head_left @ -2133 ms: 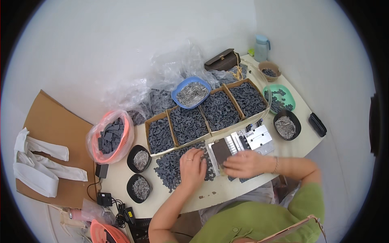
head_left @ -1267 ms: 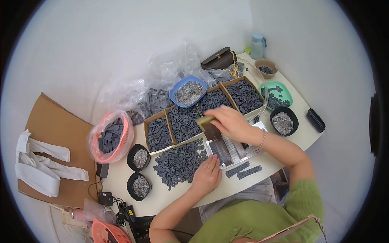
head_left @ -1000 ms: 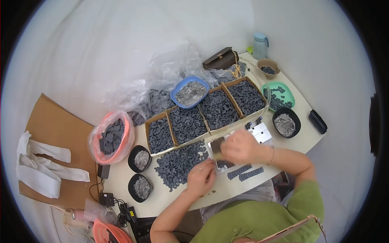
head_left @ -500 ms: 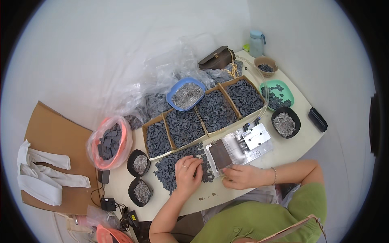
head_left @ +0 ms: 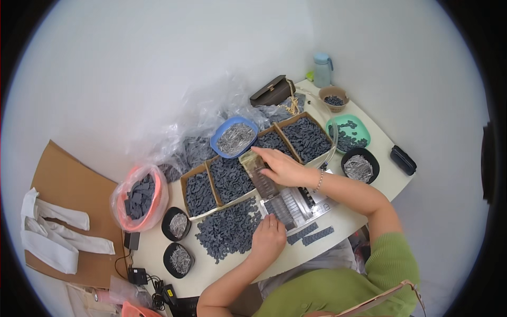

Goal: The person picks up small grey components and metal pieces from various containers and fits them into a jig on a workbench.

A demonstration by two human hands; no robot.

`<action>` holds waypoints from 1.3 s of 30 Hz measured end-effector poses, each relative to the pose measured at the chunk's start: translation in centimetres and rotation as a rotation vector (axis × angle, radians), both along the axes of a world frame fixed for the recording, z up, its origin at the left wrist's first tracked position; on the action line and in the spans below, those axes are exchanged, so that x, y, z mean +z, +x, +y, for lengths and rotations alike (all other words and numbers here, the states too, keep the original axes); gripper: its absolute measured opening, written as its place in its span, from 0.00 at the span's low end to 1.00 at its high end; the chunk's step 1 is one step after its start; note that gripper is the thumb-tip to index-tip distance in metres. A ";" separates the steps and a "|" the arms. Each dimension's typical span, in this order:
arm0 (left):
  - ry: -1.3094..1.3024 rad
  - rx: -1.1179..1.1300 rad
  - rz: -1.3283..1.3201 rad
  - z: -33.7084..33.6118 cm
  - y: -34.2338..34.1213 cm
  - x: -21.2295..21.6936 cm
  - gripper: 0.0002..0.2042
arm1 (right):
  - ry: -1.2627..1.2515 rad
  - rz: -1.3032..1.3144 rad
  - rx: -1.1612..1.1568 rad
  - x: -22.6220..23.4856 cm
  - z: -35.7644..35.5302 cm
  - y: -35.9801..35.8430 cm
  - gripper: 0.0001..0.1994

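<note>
My right hand [head_left: 285, 168] grips the upper end of a see-through brownish plate [head_left: 262, 181], raised at a tilt over the front of the divided box. Below it lies a silver metal jig [head_left: 303, 208] with dark grey pieces in rows at its left part. My left hand [head_left: 268, 240] is at the jig's left front edge, its fingers bent and close together; whether they pinch anything is hidden. Two dark grey strips [head_left: 318, 236] lie on the table in front of the jig. Left of it spreads a pile of small dark grey parts [head_left: 227, 230].
A divided cardboard box [head_left: 213, 185] of grey parts stands behind. A blue tray [head_left: 212, 141] and black bowls [head_left: 165, 224] [head_left: 376, 164] hold metal pins. A green tray [head_left: 365, 126], a pink basket [head_left: 159, 195], a dark case [head_left: 403, 160] and a bottle [head_left: 322, 71] surround them.
My right hand has moved up and away from the jig's near edge, now with the plate. My left hand has shifted from the pile to the jig. Two grey strips now show on the table.
</note>
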State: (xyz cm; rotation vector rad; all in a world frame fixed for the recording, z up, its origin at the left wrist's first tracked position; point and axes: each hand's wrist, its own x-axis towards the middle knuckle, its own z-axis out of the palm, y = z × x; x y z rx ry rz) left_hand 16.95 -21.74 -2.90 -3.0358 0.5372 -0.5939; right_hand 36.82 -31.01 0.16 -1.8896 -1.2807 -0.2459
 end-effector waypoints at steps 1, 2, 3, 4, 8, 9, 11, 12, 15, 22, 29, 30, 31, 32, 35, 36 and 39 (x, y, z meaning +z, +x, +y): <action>0.048 -0.004 0.008 0.0 0.1 0.0 0.14 | 0.046 0.015 0.031 0.0 -0.4 0.1 0.26; 0.095 -0.008 0.015 -0.1 0.3 0.1 0.14 | 0.012 0.018 0.007 0.2 -1.2 0.8 0.22; 0.114 -0.035 0.012 0.0 0.5 0.0 0.13 | -0.022 0.026 -0.015 0.5 -2.3 1.9 0.19; 0.135 -0.052 0.010 0.3 0.5 0.2 0.13 | -0.054 0.034 -0.027 1.0 -3.2 3.0 0.16; 0.208 -0.087 -0.030 0.8 0.7 0.1 0.10 | -0.289 -0.121 -0.256 1.0 -7.8 7.7 0.07; 0.101 -0.035 0.115 0.7 0.9 0.9 0.09 | -0.415 -0.106 -0.257 0.6 -8.6 8.1 0.08; -0.114 0.073 0.408 0.5 1.5 3.0 0.06 | -0.530 -0.176 -0.267 -1.0 -9.2 8.8 0.08; -0.152 0.060 0.368 1.1 1.7 3.2 0.06 | -0.528 -0.157 -0.261 -0.7 -8.9 8.8 0.07; -0.366 0.042 0.175 3.5 2.5 4.1 0.02 | -0.485 -0.061 -0.249 0.4 -8.6 8.7 0.07; -1.089 0.392 -0.211 16.2 1.5 9.5 0.07 | -0.252 0.376 -0.146 1.4 -9.6 8.5 0.09; -0.129 0.793 -0.763 37.0 -1.9 7.1 0.11 | -0.205 0.410 0.012 2.9 -8.2 4.4 0.09; -0.020 0.799 -0.738 36.4 -1.3 6.7 0.12 | -0.240 0.435 -0.003 3.5 -8.5 3.5 0.09; 0.095 0.806 -0.715 34.8 -0.6 6.4 0.13 | -0.242 0.442 0.018 3.8 -8.5 2.9 0.08; -0.063 0.724 -0.590 32.7 0.5 6.2 0.14 | -0.244 0.457 0.033 3.7 -8.6 2.4 0.08; -0.507 0.613 -0.063 25.2 2.9 5.1 0.10 | -0.208 0.401 0.111 2.9 -7.9 0.9 0.07; -0.458 0.552 -0.046 23.9 3.7 3.8 0.09 | -0.190 0.366 0.143 2.7 -7.6 0.4 0.07; -0.314 0.480 -0.011 21.4 6.1 0.8 0.09 | -0.221 0.284 0.204 1.7 -7.4 -0.4 0.08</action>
